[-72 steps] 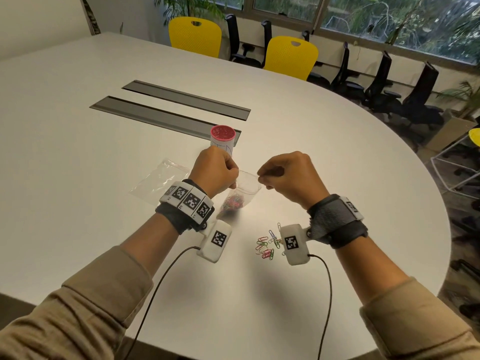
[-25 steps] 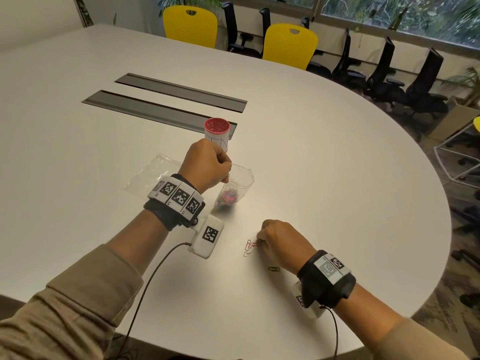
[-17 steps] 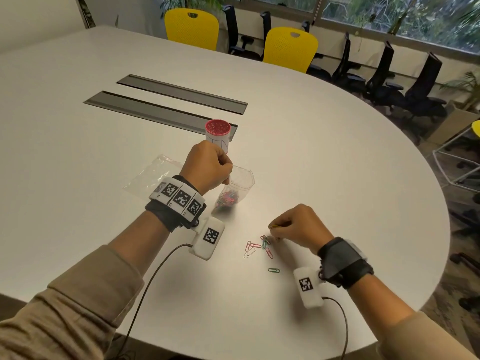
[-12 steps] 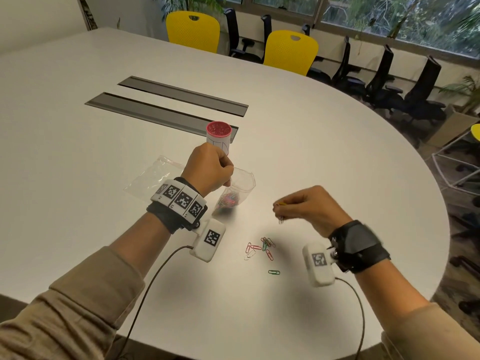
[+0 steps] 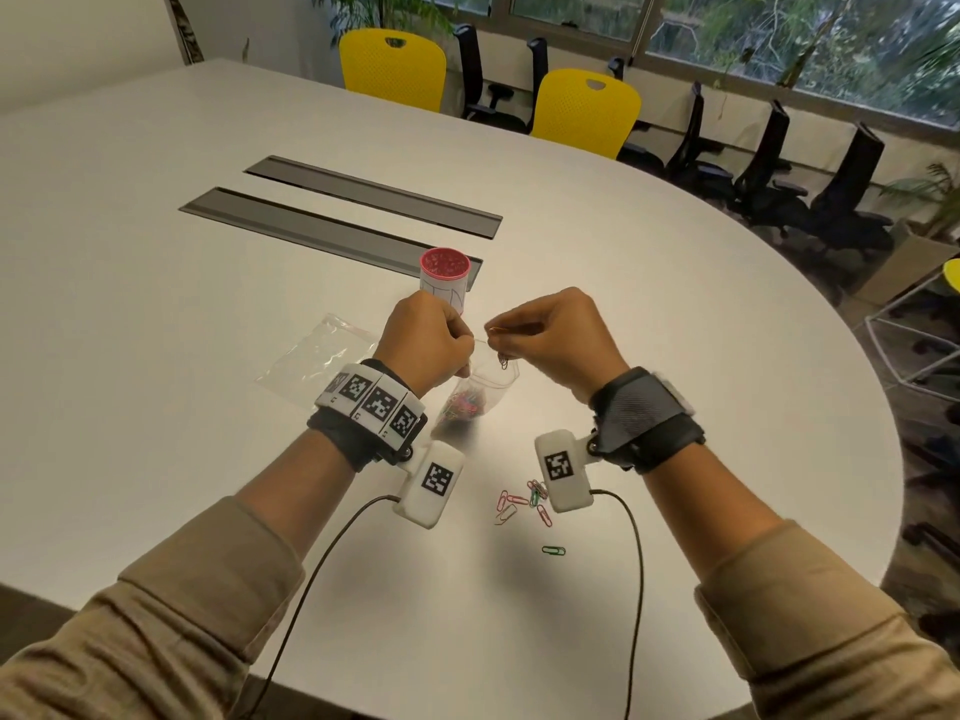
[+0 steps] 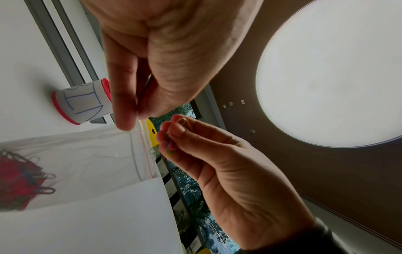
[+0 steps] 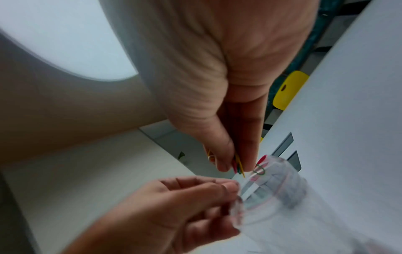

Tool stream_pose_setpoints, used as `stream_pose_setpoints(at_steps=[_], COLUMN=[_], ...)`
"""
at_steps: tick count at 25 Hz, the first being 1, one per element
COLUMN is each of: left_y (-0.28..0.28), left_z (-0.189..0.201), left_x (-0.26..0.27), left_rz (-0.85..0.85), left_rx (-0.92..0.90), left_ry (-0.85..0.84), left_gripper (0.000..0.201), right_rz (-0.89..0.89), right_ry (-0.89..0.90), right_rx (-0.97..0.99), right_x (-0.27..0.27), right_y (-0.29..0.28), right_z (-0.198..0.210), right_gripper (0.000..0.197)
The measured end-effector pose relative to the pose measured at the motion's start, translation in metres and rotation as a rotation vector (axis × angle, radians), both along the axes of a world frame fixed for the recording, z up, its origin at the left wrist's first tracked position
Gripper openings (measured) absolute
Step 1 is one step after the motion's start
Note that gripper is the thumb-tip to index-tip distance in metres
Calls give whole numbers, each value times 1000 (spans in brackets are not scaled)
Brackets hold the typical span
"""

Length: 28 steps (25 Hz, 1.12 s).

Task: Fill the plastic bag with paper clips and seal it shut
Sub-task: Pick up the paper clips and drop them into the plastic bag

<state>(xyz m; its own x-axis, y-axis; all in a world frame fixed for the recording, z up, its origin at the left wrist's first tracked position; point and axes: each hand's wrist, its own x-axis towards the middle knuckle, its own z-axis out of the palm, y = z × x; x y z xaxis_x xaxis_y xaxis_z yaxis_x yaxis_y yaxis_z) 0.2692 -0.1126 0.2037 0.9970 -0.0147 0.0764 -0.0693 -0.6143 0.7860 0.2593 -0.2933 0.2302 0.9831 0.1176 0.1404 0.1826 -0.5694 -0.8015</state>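
Left hand (image 5: 428,345): pinches the rim of the clear plastic zip bag (image 5: 475,394), holding it open above the white desk (image 5: 156,304).
Right hand (image 5: 553,340): grips several coloured paper clips (image 7: 238,165) over the bag's mouth.
Bag: holds a heap of clips.
Loose clips (image 5: 524,504): on the desk near its front edge.

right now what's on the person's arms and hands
Tan long sleeves cover both forearms. The left wrist wears a black band with a row of white square-code tags, the right a grey-black strap. A white camera block with a code tag and thin black cable hangs under each wrist.
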Motion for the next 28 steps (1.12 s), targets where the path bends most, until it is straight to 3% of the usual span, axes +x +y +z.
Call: stream_pose_setpoints(at_steps=[5, 12, 19, 22, 24, 28], left_y=[3, 3, 7, 10, 10, 10], left_z=[-1, -2, 0, -1, -3, -3], left_x=[0, 3, 5, 5, 6, 4], left_rz=[17, 10, 6, 8, 8, 2], left_rx=[-6, 2, -3, -9, -20, -26], left_ry=[2, -3, 4, -1, 0, -2], left_gripper=[7, 8, 12, 12, 11, 11], right_rz=[91, 105, 35, 77, 154, 291], right_ry=[-44, -123, -94, 34, 180, 475], right_rx=[-218, -202, -48, -210, -378, -690], right_x=[1, 3, -9, -29, -46, -84], right_y=[6, 3, -16, -42, -59, -84], right_z=[-9, -8, -4, -18, -41, -87], right_gripper=[21, 20, 16, 15, 27, 87])
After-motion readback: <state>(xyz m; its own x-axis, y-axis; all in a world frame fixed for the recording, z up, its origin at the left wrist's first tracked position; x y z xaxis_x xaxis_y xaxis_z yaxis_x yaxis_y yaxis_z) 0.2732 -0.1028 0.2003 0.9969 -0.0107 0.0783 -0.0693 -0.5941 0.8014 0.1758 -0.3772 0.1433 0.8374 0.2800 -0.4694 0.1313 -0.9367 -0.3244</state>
